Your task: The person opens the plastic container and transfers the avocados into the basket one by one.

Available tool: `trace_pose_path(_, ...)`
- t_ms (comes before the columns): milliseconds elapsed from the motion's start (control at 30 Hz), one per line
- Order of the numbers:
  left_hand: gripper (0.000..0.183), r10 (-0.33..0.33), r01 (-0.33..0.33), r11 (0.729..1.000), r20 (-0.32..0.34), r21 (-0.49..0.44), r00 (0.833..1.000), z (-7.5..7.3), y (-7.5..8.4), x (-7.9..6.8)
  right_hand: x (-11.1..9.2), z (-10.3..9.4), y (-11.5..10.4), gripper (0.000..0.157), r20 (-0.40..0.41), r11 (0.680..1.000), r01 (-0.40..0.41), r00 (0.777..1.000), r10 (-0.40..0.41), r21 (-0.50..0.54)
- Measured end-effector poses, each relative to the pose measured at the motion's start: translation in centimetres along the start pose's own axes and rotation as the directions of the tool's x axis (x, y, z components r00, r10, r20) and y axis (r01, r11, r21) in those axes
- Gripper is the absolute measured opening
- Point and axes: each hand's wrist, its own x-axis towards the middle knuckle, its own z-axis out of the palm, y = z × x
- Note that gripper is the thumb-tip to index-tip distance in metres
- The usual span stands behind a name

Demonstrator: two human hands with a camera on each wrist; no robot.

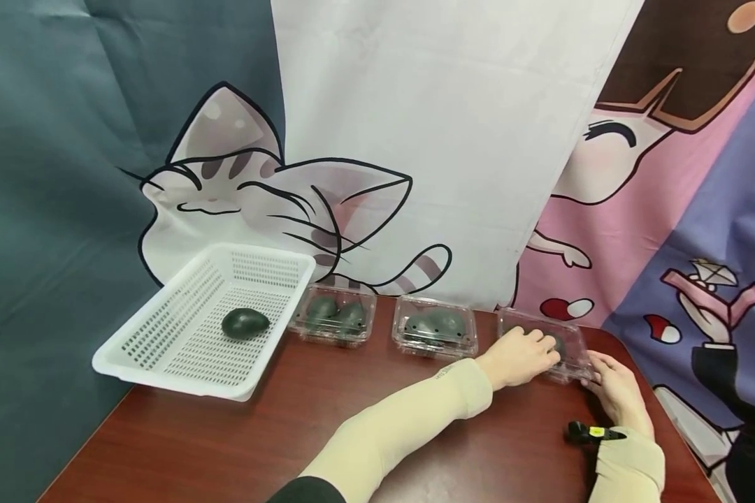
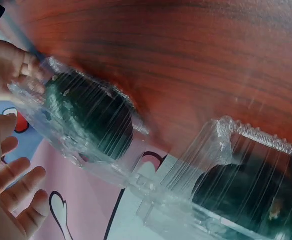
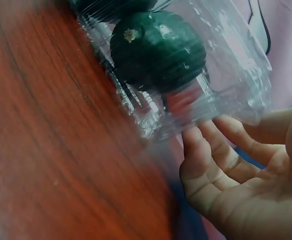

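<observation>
Clear plastic box (image 1: 574, 346) at head view's four o'clock, dark fruit (image 3: 158, 50) inside. Left hand (image 1: 519, 358) loose, empty, at box's eight o'clock; right hand (image 1: 618, 392) pinches end. Likely light, bendy, slippery: best held by rim.

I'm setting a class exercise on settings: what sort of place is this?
Probably an indoor packing workspace, perhaps staged: a cartoon-printed backdrop behind a reddish-brown table, with a white basket and clear plastic boxes holding dark green, fruit-like items.

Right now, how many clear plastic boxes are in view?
3: the left box, beside the white basket; the middle box; and the right box, partly behind the left hand. None appears hidden.
</observation>
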Motion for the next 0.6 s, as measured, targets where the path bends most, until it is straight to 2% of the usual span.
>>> trace_pose_path(167, 0.025, -0.016, 0.016, 1.0, 0.053, -0.009, 0.998, 0.3, 0.4, 0.0, -0.7, -0.6, 0.4, 0.028, 0.074, 0.998, -0.049, 0.996, 0.047, 0.027)
trace_pose_path(367, 0.025, -0.052, 0.053, 0.999, 0.105, -0.003, 0.993, 0.9, 1.0, 0.1, -1.1, -1.1, 0.4, 0.03, 0.191, 0.994, -0.085, 0.979, 0.071, 0.066)
trace_pose_path(600, 0.025, -0.043, 0.042, 0.999, 0.091, 0.006, 0.995, 1.6, 1.0, 0.0, -1.4, -1.4, 0.4, 0.038, 0.374, 0.972, -0.138, 0.926, 0.059, 0.188)
